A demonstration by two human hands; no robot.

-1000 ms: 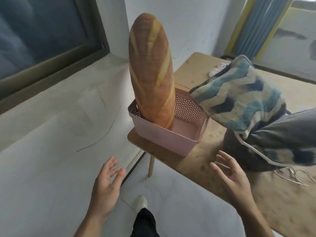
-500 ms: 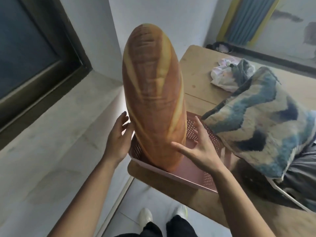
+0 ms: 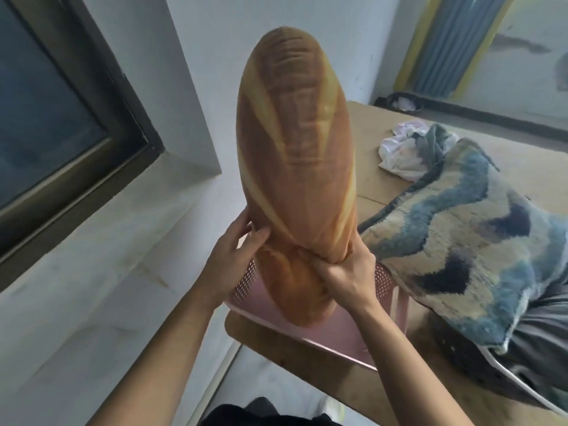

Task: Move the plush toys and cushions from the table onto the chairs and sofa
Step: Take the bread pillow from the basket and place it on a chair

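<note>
Fingers (image 3: 246,241) squeezing soft loaf-shaped plush (image 3: 295,155), creasing it above perforated pink basket (image 3: 384,279).

I squeeze the loaf-shaped plush cushion (image 3: 296,155) upright, base in the pink basket (image 3: 332,336); shaggy blue-beige cushion (image 3: 479,247) at three o'clock.

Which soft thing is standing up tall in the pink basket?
The bread-shaped plush, squeezed by the left hand and right hand. The blue patterned cushion lies slumped beside the pink basket, untouched.
</note>
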